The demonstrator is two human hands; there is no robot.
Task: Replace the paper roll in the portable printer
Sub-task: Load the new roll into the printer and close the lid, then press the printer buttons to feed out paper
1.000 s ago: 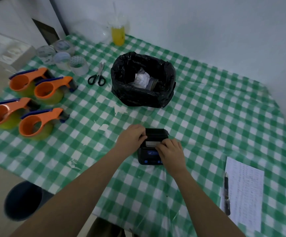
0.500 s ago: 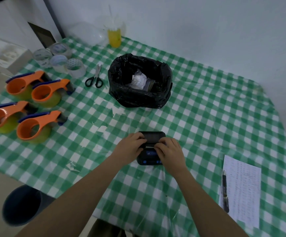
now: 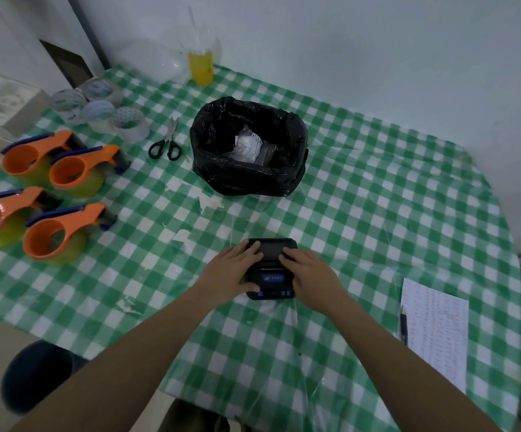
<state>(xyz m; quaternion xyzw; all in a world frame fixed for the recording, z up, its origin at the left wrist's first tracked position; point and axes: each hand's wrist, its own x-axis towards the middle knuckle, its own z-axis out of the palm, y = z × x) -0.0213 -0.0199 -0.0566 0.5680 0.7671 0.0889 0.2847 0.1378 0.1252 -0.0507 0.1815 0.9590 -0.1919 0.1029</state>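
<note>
Small black portable printer (image 3: pixel 272 269) with rounded corners, lying flat on the green-and-white checked surface (image 3: pixel 377 213) near the middle of its near edge. Its far half is a dark, closed lid; its near half carries a blue label panel, with two small blue buttons along the near rim. A narrow slot runs across the body between lid and panel. No paper can be made out at the slot.

Left hand (image 3: pixel 231 272): fingers spread flat over the lid's left part, thumb against the printer's left side. Right hand (image 3: pixel 309 275): fingers laid flat on the lid's right part, palm covering the right side. Both hands press on the printer rather than closing around it.

Beyond the printer, toward the far edge, a black plastic bin bag (image 3: pixel 249 148) stands open, holding crumpled white paper.
</note>
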